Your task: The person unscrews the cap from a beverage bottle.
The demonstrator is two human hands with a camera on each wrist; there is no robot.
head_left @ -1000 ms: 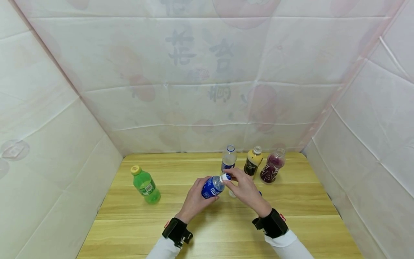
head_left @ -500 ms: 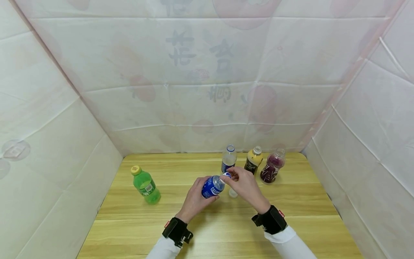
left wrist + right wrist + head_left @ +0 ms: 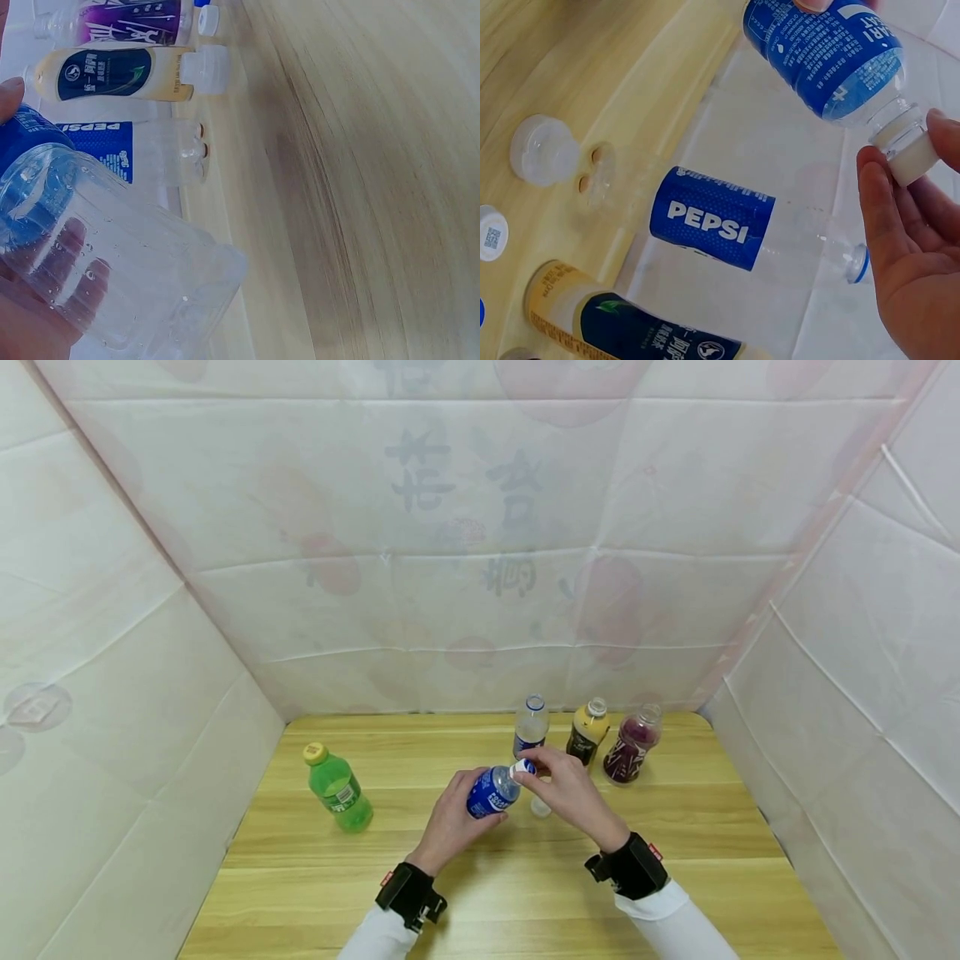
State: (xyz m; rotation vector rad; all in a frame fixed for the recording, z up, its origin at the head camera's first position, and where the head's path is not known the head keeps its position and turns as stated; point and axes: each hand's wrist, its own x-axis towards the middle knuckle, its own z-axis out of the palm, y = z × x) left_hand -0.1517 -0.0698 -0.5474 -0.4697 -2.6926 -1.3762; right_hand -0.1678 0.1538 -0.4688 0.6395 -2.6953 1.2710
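My left hand (image 3: 456, 822) grips a clear plastic drink bottle (image 3: 491, 792) round its blue label, holding it tilted above the table. In the left wrist view the bottle's clear lower body (image 3: 142, 262) fills the lower left, with droplets on its wall and fingers showing through. The thumb and fingers of my right hand (image 3: 573, 793) pinch a white bottle cap (image 3: 913, 159) at the bottle's mouth. Clear neck shows just below that cap in the right wrist view.
Behind my hands stand a capless Pepsi bottle (image 3: 712, 225), a yellow drink bottle (image 3: 588, 732) and a purple drink bottle (image 3: 632, 752). At left stands a green bottle (image 3: 342, 797) with a yellow cap. A clear cap (image 3: 544, 150) and a white cap (image 3: 492, 234) lie on the table.
My right hand has turned at the white cap, its fingers shifting round it and back. The left hand and bottle hold nearly still. A blue cap seen earlier is hidden behind the right hand.
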